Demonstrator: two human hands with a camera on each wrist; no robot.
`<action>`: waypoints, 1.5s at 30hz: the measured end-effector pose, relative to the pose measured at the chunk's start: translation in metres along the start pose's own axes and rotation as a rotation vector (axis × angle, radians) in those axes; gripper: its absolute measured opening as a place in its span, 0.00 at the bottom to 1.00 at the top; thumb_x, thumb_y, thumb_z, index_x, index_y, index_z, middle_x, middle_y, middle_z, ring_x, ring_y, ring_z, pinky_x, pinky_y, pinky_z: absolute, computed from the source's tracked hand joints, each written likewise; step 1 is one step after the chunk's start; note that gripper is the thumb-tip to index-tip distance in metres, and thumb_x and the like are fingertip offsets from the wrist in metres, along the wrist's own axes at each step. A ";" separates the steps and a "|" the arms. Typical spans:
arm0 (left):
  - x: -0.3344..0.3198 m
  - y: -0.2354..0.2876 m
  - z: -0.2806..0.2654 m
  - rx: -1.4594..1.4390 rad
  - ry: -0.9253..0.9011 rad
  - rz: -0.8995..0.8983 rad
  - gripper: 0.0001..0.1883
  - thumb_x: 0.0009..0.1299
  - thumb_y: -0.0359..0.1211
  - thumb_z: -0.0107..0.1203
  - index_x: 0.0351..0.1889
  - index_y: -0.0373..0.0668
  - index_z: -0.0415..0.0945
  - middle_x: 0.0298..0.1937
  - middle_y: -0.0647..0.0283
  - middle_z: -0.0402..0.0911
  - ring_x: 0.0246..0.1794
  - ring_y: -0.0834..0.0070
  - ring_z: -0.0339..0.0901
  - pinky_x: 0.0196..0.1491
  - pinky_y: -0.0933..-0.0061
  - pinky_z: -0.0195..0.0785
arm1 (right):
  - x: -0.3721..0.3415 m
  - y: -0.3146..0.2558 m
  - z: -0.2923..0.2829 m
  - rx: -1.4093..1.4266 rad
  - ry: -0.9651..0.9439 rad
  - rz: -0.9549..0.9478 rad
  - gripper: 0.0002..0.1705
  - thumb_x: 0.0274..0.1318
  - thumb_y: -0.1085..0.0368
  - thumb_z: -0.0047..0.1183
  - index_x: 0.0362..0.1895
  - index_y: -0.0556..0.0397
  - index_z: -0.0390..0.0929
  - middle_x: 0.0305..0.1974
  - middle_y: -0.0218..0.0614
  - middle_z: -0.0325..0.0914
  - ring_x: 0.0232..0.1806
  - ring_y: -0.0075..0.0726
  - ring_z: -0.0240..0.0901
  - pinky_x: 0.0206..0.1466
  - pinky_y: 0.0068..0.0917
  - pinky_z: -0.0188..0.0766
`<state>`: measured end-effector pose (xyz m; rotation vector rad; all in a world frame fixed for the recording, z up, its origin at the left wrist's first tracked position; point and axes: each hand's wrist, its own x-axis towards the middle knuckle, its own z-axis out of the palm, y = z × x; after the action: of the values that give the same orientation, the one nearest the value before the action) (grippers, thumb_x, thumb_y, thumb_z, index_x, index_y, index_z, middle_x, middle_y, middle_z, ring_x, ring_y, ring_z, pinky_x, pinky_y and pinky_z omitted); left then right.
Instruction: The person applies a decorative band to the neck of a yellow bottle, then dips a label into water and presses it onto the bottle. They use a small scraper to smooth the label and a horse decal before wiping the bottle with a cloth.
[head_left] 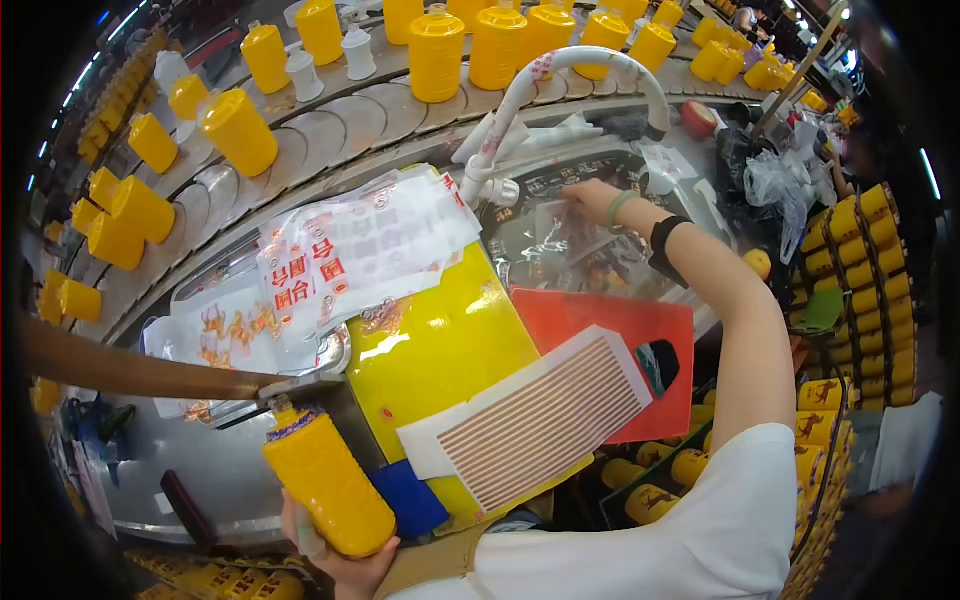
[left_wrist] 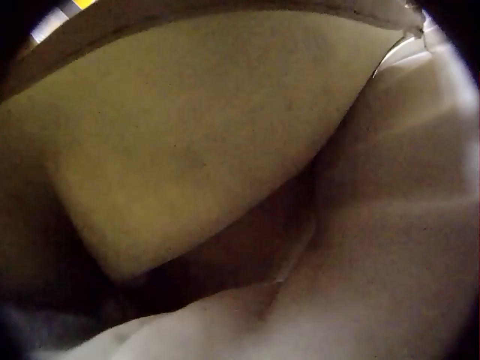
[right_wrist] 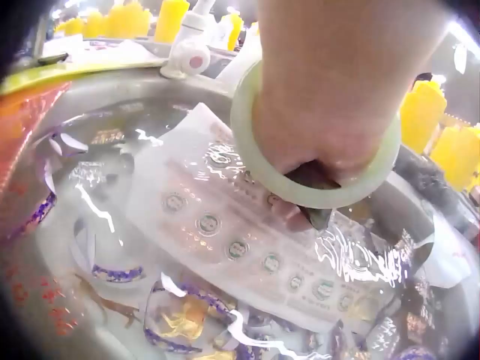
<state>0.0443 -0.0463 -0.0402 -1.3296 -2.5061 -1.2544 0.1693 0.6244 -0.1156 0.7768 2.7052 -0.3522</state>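
At the lower left of the head view, the yellow bottle (head_left: 330,485) tilts beside the blue pad (head_left: 408,500), its base cradled by the left hand (head_left: 352,572), whose fingers curl round the bottom. Its glossy body is probably rigid and fairly heavy, breakable if dropped and slick if wet, so the best hold is likely low on the broad sides, clear of the purple band round the shoulder. Over the water-filled basin (right_wrist: 206,88), the right hand (head_left: 592,200) reaches down at the printed sheet (right_wrist: 217,187); that sheet should be light, limp and easily torn when wet, best pinched gently at an edge. Whether the right fingers grip it cannot be told, since the wrist and bracelet (right_wrist: 244,135) cover most of them. Glare and ripples blur the purple strips (right_wrist: 116,274) below. The wooden bar (head_left: 150,365) ends by the bottle's neck, though contact is unclear. Dark and blurred, the left wrist view shows no fingers, and the bottle's underside is hidden.
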 end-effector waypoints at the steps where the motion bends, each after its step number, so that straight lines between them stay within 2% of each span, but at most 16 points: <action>1: -0.004 -0.003 -0.003 0.003 -0.001 0.000 0.65 0.50 0.51 0.82 0.80 0.41 0.52 0.77 0.41 0.56 0.76 0.40 0.57 0.75 0.39 0.52 | -0.004 0.002 -0.001 0.039 0.089 -0.090 0.16 0.60 0.64 0.57 0.52 0.51 0.82 0.46 0.56 0.84 0.53 0.65 0.80 0.57 0.52 0.76; 6: -0.001 -0.002 -0.004 -0.042 -0.039 -0.017 0.64 0.52 0.51 0.82 0.81 0.39 0.52 0.79 0.43 0.54 0.79 0.46 0.55 0.77 0.45 0.51 | -0.023 -0.015 -0.020 0.128 0.277 -0.226 0.12 0.63 0.67 0.54 0.50 0.53 0.79 0.44 0.57 0.83 0.51 0.69 0.78 0.53 0.54 0.75; 9: -0.001 -0.006 -0.009 -0.074 -0.057 -0.002 0.65 0.51 0.51 0.82 0.81 0.38 0.51 0.79 0.44 0.53 0.79 0.47 0.54 0.78 0.46 0.52 | -0.039 -0.032 -0.035 0.185 0.343 -0.249 0.09 0.66 0.68 0.53 0.48 0.55 0.78 0.41 0.54 0.84 0.48 0.66 0.80 0.50 0.47 0.76; 14: 0.004 -0.005 -0.023 -0.085 -0.130 0.004 0.64 0.50 0.46 0.84 0.80 0.38 0.54 0.78 0.45 0.55 0.79 0.49 0.55 0.77 0.49 0.55 | -0.064 -0.067 -0.058 0.191 0.447 -0.280 0.15 0.69 0.68 0.54 0.57 0.55 0.78 0.44 0.54 0.84 0.49 0.60 0.81 0.51 0.43 0.77; 15: 0.006 -0.005 -0.024 -0.078 -0.127 0.000 0.64 0.50 0.46 0.84 0.80 0.38 0.54 0.78 0.45 0.55 0.79 0.49 0.55 0.77 0.49 0.55 | -0.070 -0.078 -0.065 0.187 0.450 -0.303 0.18 0.69 0.67 0.54 0.60 0.55 0.78 0.45 0.52 0.84 0.48 0.54 0.83 0.53 0.42 0.77; 18: 0.010 -0.001 -0.028 -0.097 -0.135 0.011 0.63 0.47 0.40 0.85 0.79 0.38 0.56 0.77 0.45 0.57 0.77 0.50 0.58 0.76 0.51 0.56 | -0.105 -0.130 -0.107 0.287 0.305 -0.307 0.17 0.70 0.67 0.53 0.60 0.55 0.78 0.44 0.49 0.85 0.44 0.45 0.83 0.49 0.39 0.79; 20: 0.006 -0.004 -0.025 -0.140 -0.115 -0.010 0.62 0.47 0.39 0.85 0.79 0.37 0.56 0.77 0.45 0.57 0.77 0.50 0.58 0.76 0.51 0.56 | -0.121 -0.160 -0.132 0.168 0.198 -0.327 0.16 0.70 0.68 0.50 0.59 0.54 0.77 0.44 0.46 0.85 0.41 0.38 0.83 0.42 0.35 0.81; 24: 0.009 -0.007 -0.029 -0.195 -0.119 -0.020 0.59 0.49 0.37 0.84 0.78 0.37 0.58 0.77 0.46 0.58 0.77 0.50 0.59 0.76 0.52 0.55 | -0.134 -0.227 -0.163 0.047 -0.036 -0.270 0.14 0.68 0.69 0.48 0.56 0.55 0.77 0.43 0.43 0.84 0.36 0.35 0.84 0.37 0.31 0.84; 30: 0.009 -0.017 -0.031 -0.314 -0.130 0.001 0.57 0.52 0.37 0.83 0.78 0.37 0.60 0.77 0.47 0.61 0.76 0.51 0.62 0.76 0.54 0.56 | -0.091 -0.316 -0.114 0.125 -0.364 -0.236 0.14 0.70 0.67 0.50 0.56 0.50 0.78 0.43 0.44 0.84 0.36 0.36 0.86 0.34 0.32 0.89; 33: 0.011 -0.020 -0.034 -0.330 -0.150 0.014 0.57 0.53 0.36 0.82 0.79 0.38 0.59 0.78 0.47 0.61 0.77 0.51 0.62 0.76 0.53 0.56 | -0.066 -0.338 -0.078 0.114 -0.297 -0.281 0.14 0.71 0.65 0.51 0.57 0.48 0.79 0.44 0.43 0.84 0.36 0.33 0.86 0.35 0.32 0.89; 35: 0.005 -0.025 -0.036 -0.344 -0.135 0.033 0.57 0.54 0.35 0.81 0.80 0.39 0.57 0.78 0.46 0.61 0.77 0.51 0.61 0.76 0.54 0.57 | -0.054 -0.336 -0.061 0.206 -0.287 -0.272 0.16 0.68 0.66 0.54 0.58 0.48 0.79 0.46 0.43 0.85 0.36 0.33 0.86 0.35 0.32 0.88; 37: 0.005 -0.025 -0.039 -0.325 -0.198 0.003 0.57 0.54 0.34 0.82 0.80 0.39 0.57 0.79 0.47 0.61 0.78 0.51 0.61 0.76 0.55 0.56 | -0.052 -0.329 -0.059 0.267 -0.088 -0.296 0.20 0.62 0.64 0.59 0.59 0.48 0.80 0.48 0.44 0.85 0.37 0.38 0.87 0.41 0.38 0.86; 39: 0.001 -0.028 -0.038 -0.351 -0.187 -0.002 0.57 0.54 0.34 0.82 0.80 0.39 0.58 0.79 0.48 0.61 0.78 0.51 0.61 0.77 0.55 0.56 | -0.042 -0.306 -0.056 0.269 -0.080 -0.267 0.20 0.62 0.66 0.59 0.59 0.48 0.81 0.50 0.47 0.85 0.41 0.44 0.87 0.47 0.39 0.84; 41: 0.001 -0.031 -0.035 -0.357 -0.181 -0.003 0.57 0.54 0.34 0.82 0.80 0.40 0.57 0.79 0.48 0.61 0.78 0.52 0.61 0.77 0.55 0.55 | -0.024 -0.269 -0.041 0.012 0.076 -0.366 0.20 0.61 0.67 0.58 0.59 0.48 0.81 0.54 0.49 0.83 0.47 0.51 0.86 0.55 0.41 0.81; 42: 0.002 -0.030 -0.034 -0.364 -0.183 0.000 0.57 0.54 0.34 0.82 0.80 0.40 0.57 0.79 0.48 0.61 0.78 0.52 0.61 0.77 0.55 0.55 | -0.028 -0.263 -0.039 -0.005 0.060 -0.250 0.21 0.61 0.68 0.57 0.59 0.46 0.81 0.57 0.51 0.82 0.55 0.57 0.82 0.62 0.43 0.76; 45: 0.006 -0.028 -0.028 -0.330 -0.159 -0.015 0.57 0.53 0.35 0.82 0.80 0.40 0.57 0.79 0.50 0.61 0.78 0.53 0.62 0.77 0.55 0.56 | -0.020 -0.224 -0.020 -0.060 0.122 -0.096 0.22 0.61 0.68 0.57 0.60 0.47 0.79 0.57 0.51 0.82 0.60 0.56 0.79 0.65 0.43 0.74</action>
<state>0.0116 -0.0700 -0.0370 -1.5332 -2.4914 -1.6881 0.0584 0.4364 -0.0568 0.6742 2.8602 -0.2514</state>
